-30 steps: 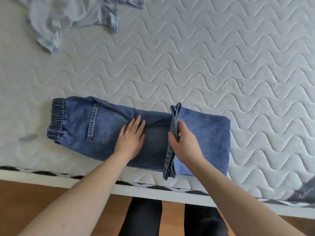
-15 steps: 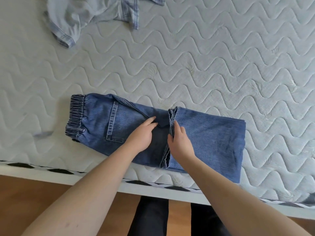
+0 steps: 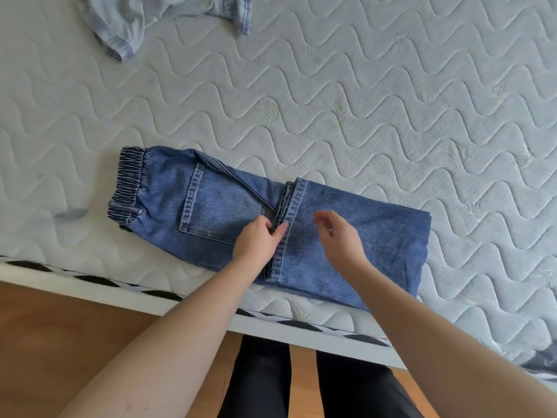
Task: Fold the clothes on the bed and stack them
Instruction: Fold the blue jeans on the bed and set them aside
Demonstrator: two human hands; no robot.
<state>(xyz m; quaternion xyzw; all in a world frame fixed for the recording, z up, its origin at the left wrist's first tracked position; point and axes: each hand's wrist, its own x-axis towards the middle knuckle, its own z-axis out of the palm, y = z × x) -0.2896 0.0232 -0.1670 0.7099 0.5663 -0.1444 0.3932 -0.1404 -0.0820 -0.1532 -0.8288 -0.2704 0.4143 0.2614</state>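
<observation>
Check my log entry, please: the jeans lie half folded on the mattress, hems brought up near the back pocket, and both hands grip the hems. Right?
Not quite. In the head view only the left hand touches the hems; the right hand hovers open above the jeans. The rest stands.

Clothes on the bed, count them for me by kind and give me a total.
Blue denim jeans, folded near the mattress edge: 1
Light blue plaid shirt, crumpled at the top left and partly cut off by the frame: 1
Total: 2
</observation>
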